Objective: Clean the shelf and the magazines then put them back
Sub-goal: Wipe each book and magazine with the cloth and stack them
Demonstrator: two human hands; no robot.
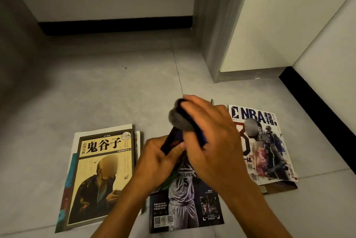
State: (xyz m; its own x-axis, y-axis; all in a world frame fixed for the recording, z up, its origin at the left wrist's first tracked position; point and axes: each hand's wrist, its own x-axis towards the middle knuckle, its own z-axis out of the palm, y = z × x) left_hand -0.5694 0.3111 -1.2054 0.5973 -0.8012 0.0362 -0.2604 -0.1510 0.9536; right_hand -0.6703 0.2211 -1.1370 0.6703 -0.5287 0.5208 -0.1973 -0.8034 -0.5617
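My left hand (154, 162) grips the lower end of a thin dark blue magazine (170, 141), held tilted above the floor and seen almost edge-on. My right hand (210, 141) presses a grey cloth (178, 119) against its upper part, fingers curled over cloth and edge. Beneath my hands a basketball magazine showing a Wolves number 5 jersey (185, 208) lies flat on the tiles. An NBA magazine (265, 141) lies to the right on top of another item. A yellow-covered book (102, 176) rests on a small stack at the left.
Grey floor tiles (115, 93) stretch ahead, with a few dark crumbs (124, 67). A grey door frame (208, 45) and white panel (269, 25) stand at the back right. Black skirting (115, 25) runs along the far wall and the right wall.
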